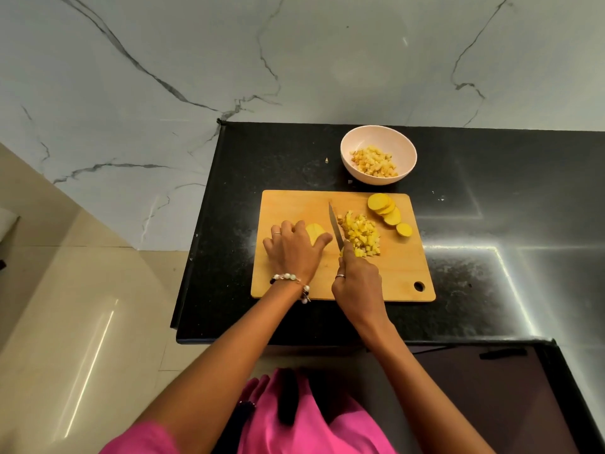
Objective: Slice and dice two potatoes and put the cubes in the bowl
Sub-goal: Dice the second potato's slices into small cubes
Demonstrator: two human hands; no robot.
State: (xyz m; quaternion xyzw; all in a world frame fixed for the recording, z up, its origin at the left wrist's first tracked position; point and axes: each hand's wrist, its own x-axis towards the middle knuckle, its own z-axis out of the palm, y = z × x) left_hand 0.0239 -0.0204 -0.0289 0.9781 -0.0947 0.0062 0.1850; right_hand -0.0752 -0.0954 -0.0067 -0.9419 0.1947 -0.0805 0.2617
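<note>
A wooden cutting board (402, 273) lies on the black counter. My left hand (293, 249) holds down a stack of yellow potato slices (315, 232) on the board's left side. My right hand (357, 278) grips a knife (335, 229) whose blade points away from me, just right of those slices. A pile of potato cubes (361, 235) sits right of the blade. Several round potato slices (388, 211) lie fanned at the board's far right corner. Behind the board stands a pale bowl (353, 144) with potato cubes (376, 160) in it.
The black counter (491, 224) ends at its left edge near the board, with a marble wall behind and tiled floor to the left. A small scrap (326, 160) lies left of the bowl. My pink garment fills the bottom of the view.
</note>
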